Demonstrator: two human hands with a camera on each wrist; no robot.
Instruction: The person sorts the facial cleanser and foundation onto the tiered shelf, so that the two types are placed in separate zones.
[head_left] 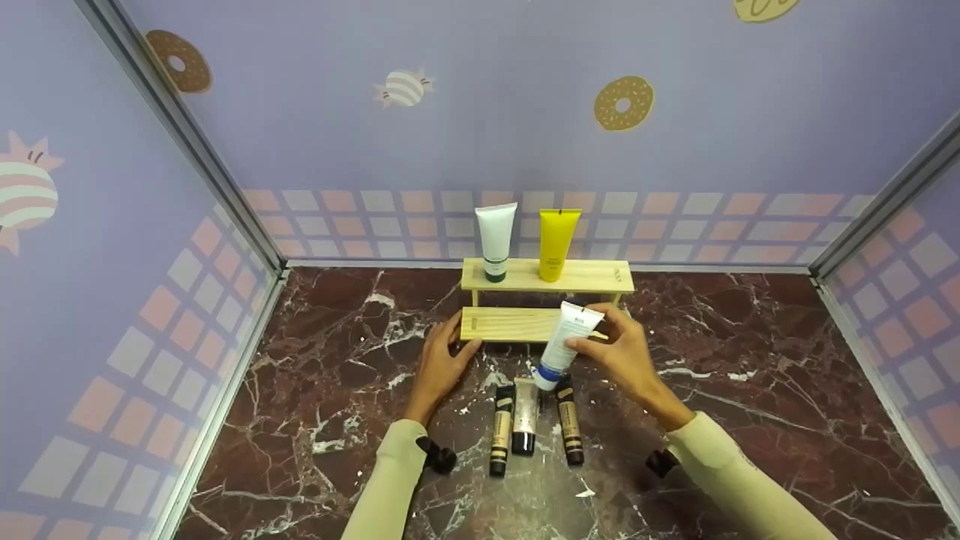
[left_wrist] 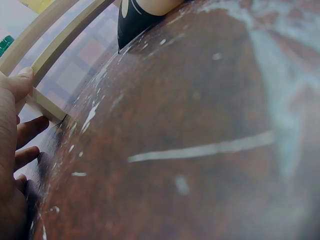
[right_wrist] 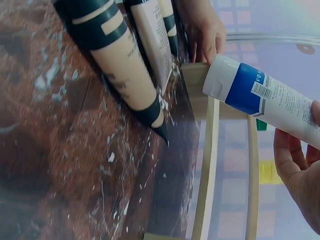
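My right hand (head_left: 622, 352) pinches a white tube with a blue cap (head_left: 568, 341), thumb in front. The tube tilts, cap down, before the lower shelf of a light wooden two-step stand (head_left: 510, 324). At that shelf's left end, my left hand (head_left: 441, 367) holds the board between thumb and fingers; the left wrist view shows the thumb (left_wrist: 22, 82) against its edge. On the upper shelf stand a white tube with a green cap (head_left: 496, 240) and a yellow tube (head_left: 559, 244).
Two beige-and-black tubes (head_left: 501, 431) (head_left: 570, 424) and a silvery tube with a black cap (head_left: 524, 416) lie on the dark red marbled tabletop (head_left: 330, 405) between my forearms. A lilac patterned wall (head_left: 480, 135) rises just behind the stand; side panels flank the table.
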